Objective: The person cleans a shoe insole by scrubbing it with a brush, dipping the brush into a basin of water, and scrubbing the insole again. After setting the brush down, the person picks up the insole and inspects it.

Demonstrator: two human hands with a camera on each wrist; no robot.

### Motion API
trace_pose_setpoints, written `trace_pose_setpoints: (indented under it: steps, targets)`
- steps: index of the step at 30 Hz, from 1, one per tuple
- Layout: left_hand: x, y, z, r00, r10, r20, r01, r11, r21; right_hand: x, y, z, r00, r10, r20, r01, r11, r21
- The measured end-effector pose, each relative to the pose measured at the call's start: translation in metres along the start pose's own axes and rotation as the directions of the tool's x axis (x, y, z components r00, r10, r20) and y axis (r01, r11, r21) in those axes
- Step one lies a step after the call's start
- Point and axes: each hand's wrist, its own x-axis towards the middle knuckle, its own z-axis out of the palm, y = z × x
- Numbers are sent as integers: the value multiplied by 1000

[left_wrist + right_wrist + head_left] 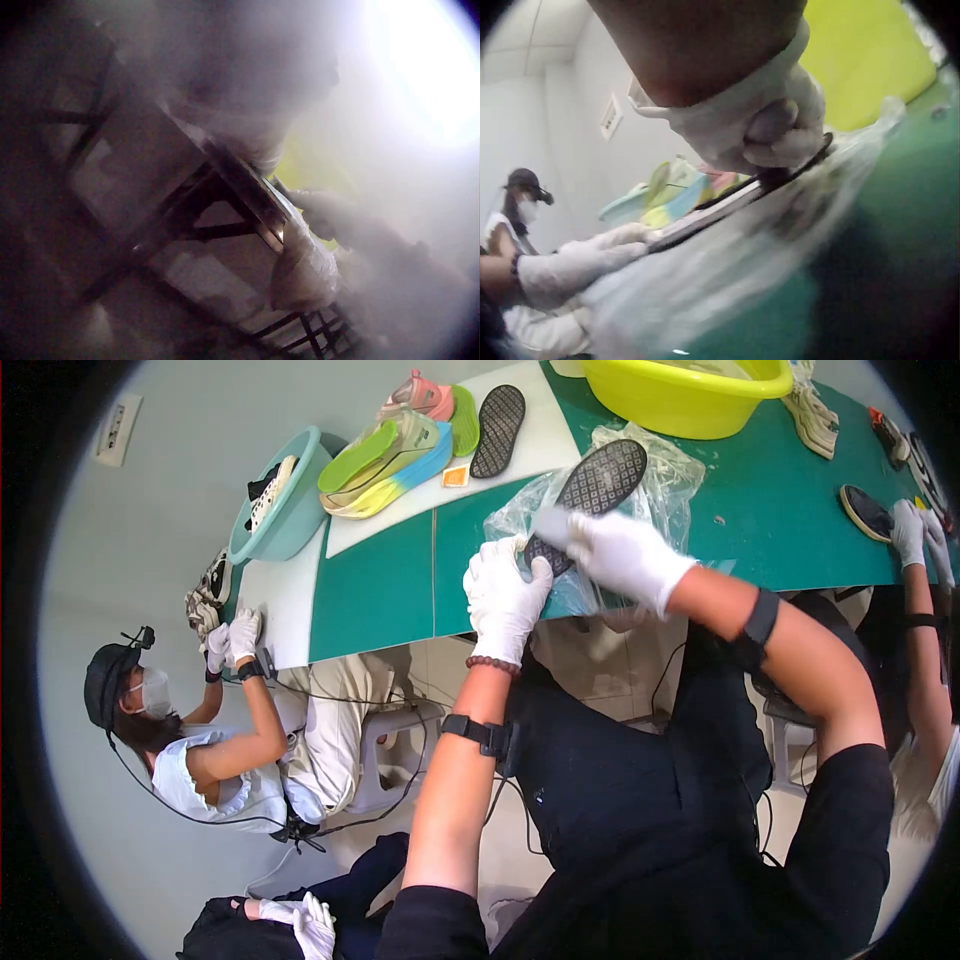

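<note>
A gloved left hand (503, 598) grips the near end of a dark patterned sole (612, 472), stretching beyond it over clear plastic (674, 482), as the right hand (632, 557) clutches a grey tool (550, 526) against it, apparently for scrubbing, the next stroke likely needing a firm hold.

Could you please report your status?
Left white-gloved hand gripping black textured sole; right white-gloved hand holding grey rounded tool against it; clear plastic sheet beneath, nothing visibly blocking.
</note>
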Motion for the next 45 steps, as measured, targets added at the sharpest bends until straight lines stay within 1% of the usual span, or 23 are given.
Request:
trace_pose_setpoints:
  steps: [2,4,6,8,10,12,15,16,18,20,22,25,26,28,30,32,34,36,38,39,40,42,45]
  targets:
    - [2,-1,2,1000,13,-24,-13,1000,0,8,15,-3,996,88,21,-86,995,-57]
    - [1,-1,2,999,17,-36,-17,1000,1,31,56,-10,950,269,-156,-280,958,-58]
    - [-1,-1,4,998,24,-54,-22,1000,20,52,80,-13,930,320,-182,-326,945,-1]
    - [3,-2,5,997,33,-65,-32,999,18,32,30,-14,975,208,-77,-210,978,-19]
    - [3,-3,6,998,39,-58,-39,999,-1,6,-1,13,999,-18,-51,19,1000,23]
    - [4,1,3,999,10,-35,-10,1000,7,2,0,18,999,-11,-50,12,1000,19]
    - [3,-3,8,1000,11,-29,-11,1000,-23,37,43,-7,948,287,-138,-287,958,22]
    - [2,-3,8,1000,7,-30,-8,1000,-25,46,55,-7,942,256,-215,-266,964,-16]
    - [4,-2,6,1000,-5,-15,4,1000,-24,37,41,10,956,229,-183,-232,973,6]
    - [5,-1,4,1000,-23,17,24,1000,-21,9,11,35,983,32,-181,-19,997,75]
    - [5,-2,6,999,17,-47,-18,1000,-18,0,1,25,997,-11,-70,17,996,85]
    - [1,-2,6,999,9,-39,-10,1000,-22,25,35,-1,964,208,-166,-203,978,50]
    - [2,-2,6,1000,-6,-25,6,1000,-27,33,45,-8,949,281,-142,-281,960,22]
    - [1,-1,5,1000,-11,-17,11,1000,-30,25,32,4,971,217,-98,-220,975,-18]
    - [4,-2,4,1000,-11,-14,10,999,-32,-3,0,22,996,66,-56,-64,997,42]
    - [3,-4,6,1000,-4,-5,4,999,-38,2,12,22,995,64,-80,-67,997,-41]
    - [2,-3,6,1000,-6,-4,6,1000,-29,29,46,4,957,256,-137,-254,967,33]
    - [2,-3,5,1000,1,-29,-2,1000,-12,46,62,-9,931,341,-132,-340,940,33]
    - [3,-3,6,997,27,-75,-27,1000,7,27,19,-11,966,257,-38,-256,966,37]
    - [4,-3,7,997,27,-76,-28,1000,-10,12,14,15,980,-18,-199,45,990,131]
    - [3,-4,6,997,25,-75,-27,999,-25,-4,-14,7,997,78,-2,-78,995,57]
    - [4,-7,9,996,29,-80,-32,999,-37,-4,-10,3,992,108,66,-106,994,-37]
    - [2,-8,10,998,19,-67,-21,999,-36,34,49,-18,917,379,-125,-372,925,80]
